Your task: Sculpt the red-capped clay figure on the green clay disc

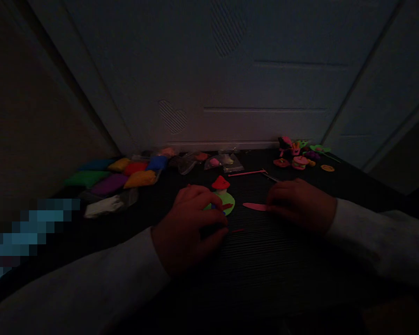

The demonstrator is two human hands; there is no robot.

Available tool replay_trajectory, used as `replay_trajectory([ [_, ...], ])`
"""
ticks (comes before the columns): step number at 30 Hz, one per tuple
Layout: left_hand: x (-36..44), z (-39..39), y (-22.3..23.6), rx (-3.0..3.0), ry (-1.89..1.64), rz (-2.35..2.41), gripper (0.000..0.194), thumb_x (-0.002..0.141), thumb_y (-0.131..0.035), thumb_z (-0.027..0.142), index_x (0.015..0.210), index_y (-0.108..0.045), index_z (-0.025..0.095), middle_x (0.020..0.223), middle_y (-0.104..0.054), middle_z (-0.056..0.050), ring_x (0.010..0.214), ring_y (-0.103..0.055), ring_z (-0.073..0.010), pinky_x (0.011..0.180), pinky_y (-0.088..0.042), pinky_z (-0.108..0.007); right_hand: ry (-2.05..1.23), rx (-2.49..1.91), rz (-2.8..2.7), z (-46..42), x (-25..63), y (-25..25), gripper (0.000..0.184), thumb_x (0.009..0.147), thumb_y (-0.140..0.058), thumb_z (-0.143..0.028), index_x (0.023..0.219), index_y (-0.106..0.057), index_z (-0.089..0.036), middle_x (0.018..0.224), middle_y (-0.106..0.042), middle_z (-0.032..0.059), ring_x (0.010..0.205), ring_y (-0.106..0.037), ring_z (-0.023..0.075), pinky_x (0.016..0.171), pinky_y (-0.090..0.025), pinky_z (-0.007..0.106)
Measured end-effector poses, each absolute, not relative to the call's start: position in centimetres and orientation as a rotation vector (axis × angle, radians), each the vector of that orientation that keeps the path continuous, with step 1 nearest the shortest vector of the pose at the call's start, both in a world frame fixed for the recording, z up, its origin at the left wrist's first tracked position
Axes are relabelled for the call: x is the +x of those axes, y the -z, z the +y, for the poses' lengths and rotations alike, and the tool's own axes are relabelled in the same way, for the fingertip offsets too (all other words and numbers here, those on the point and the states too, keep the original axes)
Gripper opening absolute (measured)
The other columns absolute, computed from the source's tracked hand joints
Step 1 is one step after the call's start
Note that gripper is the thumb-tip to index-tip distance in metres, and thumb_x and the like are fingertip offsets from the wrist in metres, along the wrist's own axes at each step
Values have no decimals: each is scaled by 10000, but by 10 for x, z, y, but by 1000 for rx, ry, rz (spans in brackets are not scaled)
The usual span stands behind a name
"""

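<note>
The scene is very dark. A small clay mushroom (220, 184) with a red cap stands on a round green clay base (227, 203) on a dark ribbed table (265, 260). My left hand (190, 223) rests curled beside the green base, its fingers touching the base's left edge. My right hand (298, 204) lies on the table with its fingers closed on the end of a flat pink clay tool (254, 206), which points left toward the base. Both arms wear light sleeves.
Several coloured clay packets (125, 176) lie at the back left, clear bags (219, 162) at the back middle. Finished clay figures (300, 156) sit at the back right. A thin pink stick (246, 173) lies behind the mushroom. A pale panelled wall rises behind.
</note>
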State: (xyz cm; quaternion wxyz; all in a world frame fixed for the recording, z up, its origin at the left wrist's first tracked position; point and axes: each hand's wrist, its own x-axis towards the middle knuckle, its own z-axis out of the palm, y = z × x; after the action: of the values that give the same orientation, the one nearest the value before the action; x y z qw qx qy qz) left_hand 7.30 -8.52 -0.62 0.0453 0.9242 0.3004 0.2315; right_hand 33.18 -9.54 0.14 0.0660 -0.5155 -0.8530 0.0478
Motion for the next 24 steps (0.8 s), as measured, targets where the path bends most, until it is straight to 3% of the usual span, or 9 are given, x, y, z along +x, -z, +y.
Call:
replay_trajectory([
  [9, 82, -93, 9, 2851, -621, 1029, 113, 715, -605, 252, 798, -679, 273, 955, -609, -12, 984, -456, -231, 880, -309, -466, -309, -1617, -2456, -106, 324, 2, 147, 795, -483, -285, 866, -581, -202, 717, -622, 4, 604, -556, 128, 526, -385, 228],
  [18, 94, -99, 7, 2806, -561, 1124, 128, 756, -546, 243, 765, -674, 250, 951, -616, -26, 976, -475, -241, 829, -345, -479, -312, -1529, -2413, -120, 314, 3, 143, 786, -491, -211, 886, -593, -203, 730, -627, -3, 609, -571, 126, 541, -399, 228],
  [24, 96, -105, 5, 2735, -557, 1183, 122, 763, -536, 243, 741, -654, 221, 958, -605, -27, 984, -456, -236, 846, -354, -464, -238, -1383, -2427, -129, 311, 9, 191, 856, -420, -221, 943, -589, -205, 783, -624, 9, 640, -592, 127, 573, -415, 243],
])
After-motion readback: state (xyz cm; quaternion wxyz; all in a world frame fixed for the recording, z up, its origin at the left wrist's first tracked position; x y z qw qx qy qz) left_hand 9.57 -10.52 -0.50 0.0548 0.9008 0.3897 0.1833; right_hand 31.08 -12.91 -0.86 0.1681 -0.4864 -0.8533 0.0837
